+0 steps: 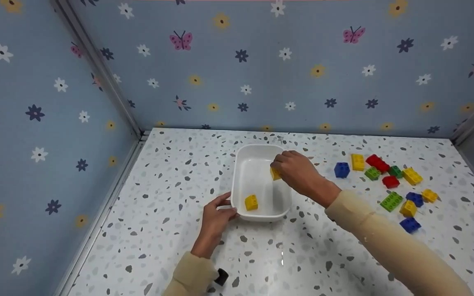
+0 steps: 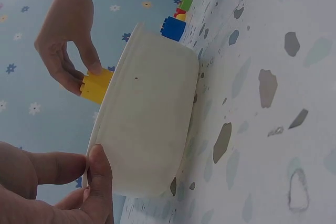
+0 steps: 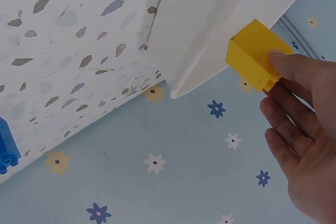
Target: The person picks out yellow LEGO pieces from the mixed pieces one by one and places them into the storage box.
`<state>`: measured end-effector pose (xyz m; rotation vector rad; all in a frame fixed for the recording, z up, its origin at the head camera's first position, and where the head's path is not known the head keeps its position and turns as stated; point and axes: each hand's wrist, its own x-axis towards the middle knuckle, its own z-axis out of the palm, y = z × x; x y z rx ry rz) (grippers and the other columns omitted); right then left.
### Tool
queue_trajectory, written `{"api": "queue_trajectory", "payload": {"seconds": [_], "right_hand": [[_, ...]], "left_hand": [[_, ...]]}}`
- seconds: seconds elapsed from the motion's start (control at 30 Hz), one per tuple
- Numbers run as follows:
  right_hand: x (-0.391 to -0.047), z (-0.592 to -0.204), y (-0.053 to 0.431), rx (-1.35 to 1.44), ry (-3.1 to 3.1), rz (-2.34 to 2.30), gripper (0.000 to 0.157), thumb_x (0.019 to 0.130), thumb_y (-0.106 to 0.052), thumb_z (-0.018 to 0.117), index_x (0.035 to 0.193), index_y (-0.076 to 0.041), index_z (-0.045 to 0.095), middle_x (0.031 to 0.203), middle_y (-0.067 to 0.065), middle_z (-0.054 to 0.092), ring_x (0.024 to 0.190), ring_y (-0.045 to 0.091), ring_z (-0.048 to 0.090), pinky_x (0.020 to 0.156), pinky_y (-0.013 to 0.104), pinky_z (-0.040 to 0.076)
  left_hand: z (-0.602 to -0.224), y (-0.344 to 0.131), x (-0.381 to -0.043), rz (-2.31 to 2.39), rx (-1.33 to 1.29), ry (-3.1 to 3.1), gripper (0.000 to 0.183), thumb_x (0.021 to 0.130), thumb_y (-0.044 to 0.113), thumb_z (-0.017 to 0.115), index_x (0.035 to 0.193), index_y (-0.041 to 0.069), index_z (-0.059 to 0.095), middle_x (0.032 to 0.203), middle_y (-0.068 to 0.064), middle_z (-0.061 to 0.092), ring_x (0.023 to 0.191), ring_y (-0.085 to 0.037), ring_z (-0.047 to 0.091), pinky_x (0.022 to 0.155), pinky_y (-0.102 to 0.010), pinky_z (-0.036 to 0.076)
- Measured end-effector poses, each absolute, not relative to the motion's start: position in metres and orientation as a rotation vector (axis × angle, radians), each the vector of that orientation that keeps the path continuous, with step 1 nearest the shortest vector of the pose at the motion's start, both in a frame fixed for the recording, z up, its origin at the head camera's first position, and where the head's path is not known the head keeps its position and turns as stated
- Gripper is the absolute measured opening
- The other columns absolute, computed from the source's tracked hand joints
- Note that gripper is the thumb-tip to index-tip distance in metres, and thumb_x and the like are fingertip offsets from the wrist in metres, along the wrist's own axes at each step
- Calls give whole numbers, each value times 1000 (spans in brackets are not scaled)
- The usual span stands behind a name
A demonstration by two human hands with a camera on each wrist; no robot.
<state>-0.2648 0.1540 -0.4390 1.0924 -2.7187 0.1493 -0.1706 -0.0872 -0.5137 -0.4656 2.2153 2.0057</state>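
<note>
A white plastic tub (image 1: 243,176) stands on the speckled table, with one yellow toy brick (image 1: 251,202) lying inside near its front left. My left hand (image 1: 216,216) pinches the tub's rim at the near left corner, thumb on the outer wall in the left wrist view. Over the right side of the tub, my right hand (image 1: 296,170) holds a second yellow brick (image 3: 257,51) between thumb and fingers. In the left wrist view this held brick (image 2: 96,85) shows just above the rim. Part of it is hidden by the fingers in the head view.
Several loose bricks lie to the right of the tub: a blue brick (image 1: 342,169) nearest it, then a yellow brick (image 1: 357,162), a red brick (image 1: 377,163), a green brick (image 1: 391,201) and others. Flower-patterned walls (image 1: 261,74) enclose the table (image 1: 171,172) at the back and sides.
</note>
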Motion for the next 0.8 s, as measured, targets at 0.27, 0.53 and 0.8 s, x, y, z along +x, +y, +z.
{"api": "queue_trajectory", "payload": {"seconds": [0.27, 0.53, 0.8], "right_hand": [[-267, -443, 143, 1143, -2685, 100, 21, 92, 3, 78, 111, -4, 80, 107, 11, 77, 101, 28, 70, 101, 44, 59], [-270, -446, 129, 1171, -2709, 64, 22, 91, 3, 79, 112, -4, 80, 107, 10, 77, 101, 28, 69, 102, 42, 58], [-274, -448, 115, 1193, -2753, 51, 22, 95, 2, 74, 115, -5, 80, 108, 10, 77, 101, 27, 69, 102, 41, 58]], "left_hand": [[-513, -88, -170, 2026, -446, 2207, 55, 94, -6, 67, 148, 0, 59, 126, -20, 61, 92, -21, 69, 87, -29, 64], [-513, -88, -169, 2081, -444, 2172, 55, 93, -9, 67, 146, -2, 60, 123, -22, 60, 88, -21, 68, 86, -30, 65], [-512, -87, -171, 2025, -485, 2194, 54, 94, -6, 67, 147, 2, 60, 126, -20, 60, 92, -21, 68, 89, -30, 64]]}}
